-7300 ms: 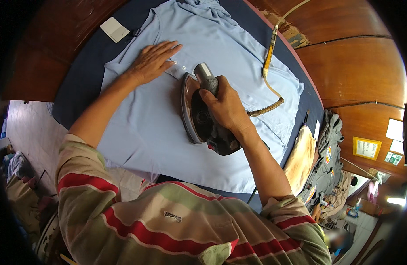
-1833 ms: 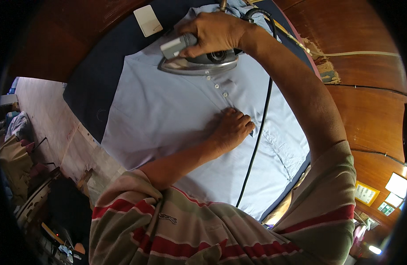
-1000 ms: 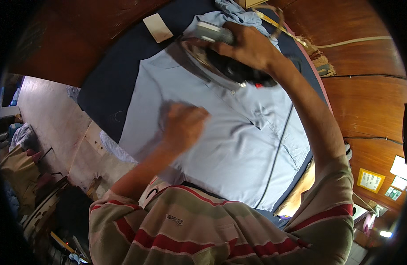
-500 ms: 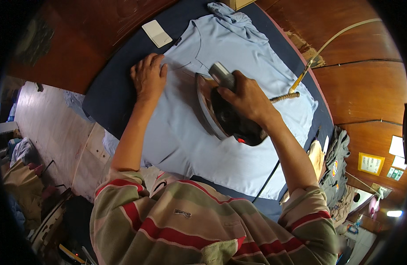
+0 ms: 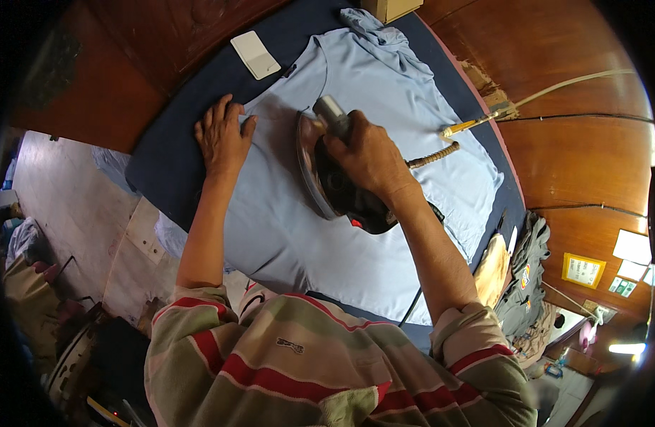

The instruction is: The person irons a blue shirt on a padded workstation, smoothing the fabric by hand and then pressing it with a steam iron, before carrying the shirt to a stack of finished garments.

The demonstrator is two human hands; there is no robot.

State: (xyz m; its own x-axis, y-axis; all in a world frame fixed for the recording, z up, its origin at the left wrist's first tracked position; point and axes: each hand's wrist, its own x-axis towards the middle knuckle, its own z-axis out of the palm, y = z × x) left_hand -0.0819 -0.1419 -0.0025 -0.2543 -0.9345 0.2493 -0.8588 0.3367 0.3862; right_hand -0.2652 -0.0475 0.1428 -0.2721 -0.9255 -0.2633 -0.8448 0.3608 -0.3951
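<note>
A light blue shirt (image 5: 278, 238) lies spread over a dark blue padded surface (image 5: 167, 160), its neckline toward the far side. My right hand (image 5: 374, 156) is wrapped round the handle of an iron (image 5: 310, 167), which rests on the shirt a little below the neckline. The handle's front end is silvery and the body is dark, with a red spot at the rear. Palm down and fingers spread, my left hand (image 5: 224, 139) lies at the shirt's left edge, its fingertips on the dark cover. Part of the fabric beneath the iron and my right forearm is hidden.
A white card (image 5: 255, 55) lies beyond the neckline. From the iron's right side runs a coil-wrapped cord (image 5: 434, 155); near it a yellow-tipped pale hose (image 5: 470, 127) reaches over the shirt. A cardboard box (image 5: 391, 8) sits at the far edge. Dark clothes (image 5: 523, 277) hang on the right.
The iron, with my right hand round it, has slid left across the shirt. My left hand has shifted slightly left, with its fingers more spread. The hose tip appears further left.
</note>
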